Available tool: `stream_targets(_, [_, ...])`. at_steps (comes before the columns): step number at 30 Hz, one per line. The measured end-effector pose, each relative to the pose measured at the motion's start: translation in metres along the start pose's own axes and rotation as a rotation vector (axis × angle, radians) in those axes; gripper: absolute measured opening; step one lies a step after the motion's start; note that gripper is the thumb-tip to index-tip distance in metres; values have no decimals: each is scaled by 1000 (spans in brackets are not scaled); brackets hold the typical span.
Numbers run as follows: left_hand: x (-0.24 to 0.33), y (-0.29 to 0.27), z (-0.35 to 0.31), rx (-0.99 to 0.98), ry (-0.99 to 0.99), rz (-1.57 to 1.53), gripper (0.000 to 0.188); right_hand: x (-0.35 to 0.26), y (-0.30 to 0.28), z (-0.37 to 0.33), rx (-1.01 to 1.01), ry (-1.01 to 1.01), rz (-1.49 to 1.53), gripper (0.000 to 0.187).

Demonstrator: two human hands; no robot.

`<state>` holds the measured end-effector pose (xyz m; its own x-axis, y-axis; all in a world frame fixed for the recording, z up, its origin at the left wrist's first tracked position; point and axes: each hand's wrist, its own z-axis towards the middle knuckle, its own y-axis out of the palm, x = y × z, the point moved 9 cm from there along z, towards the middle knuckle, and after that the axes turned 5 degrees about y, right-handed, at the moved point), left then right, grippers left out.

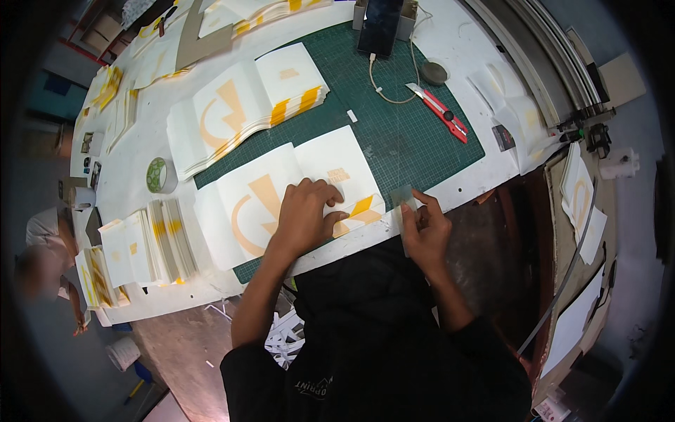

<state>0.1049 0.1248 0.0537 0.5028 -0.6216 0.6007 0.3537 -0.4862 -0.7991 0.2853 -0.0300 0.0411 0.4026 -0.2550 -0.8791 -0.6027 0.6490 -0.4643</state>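
Note:
A white printed sheet point(228, 193) with a peach-orange design and a yellow stripe lies folded open at the front of a green cutting mat point(422, 155). My left hand point(304, 214) rests on it with bent fingers, thumb and index finger apart beside the yellow stripe. Just past the sheet's right corner, my right hand point(427, 232) grips a small translucent flat piece point(403, 200) between thumb and fingers, over the table's front edge. Whether that piece is plastic I cannot tell.
A stack of similar printed sheets point(235, 112) lies behind. On the mat's right are a red utility knife point(443, 116), a round grey object point(433, 73) and a phone point(380, 28) with a cable. A tape roll point(161, 175) and paper bundles point(158, 239) sit left. Another person point(53, 239) is far left.

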Motion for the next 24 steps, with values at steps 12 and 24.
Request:
stream_targets(12, [-24,11,44,-361,-89,63,37,-20,69,-62,-111,4,56,28])
stream_targets(24, [-26,12,40,-404,-155,104,40,-15,60,-53,-107,-67,-101,30])
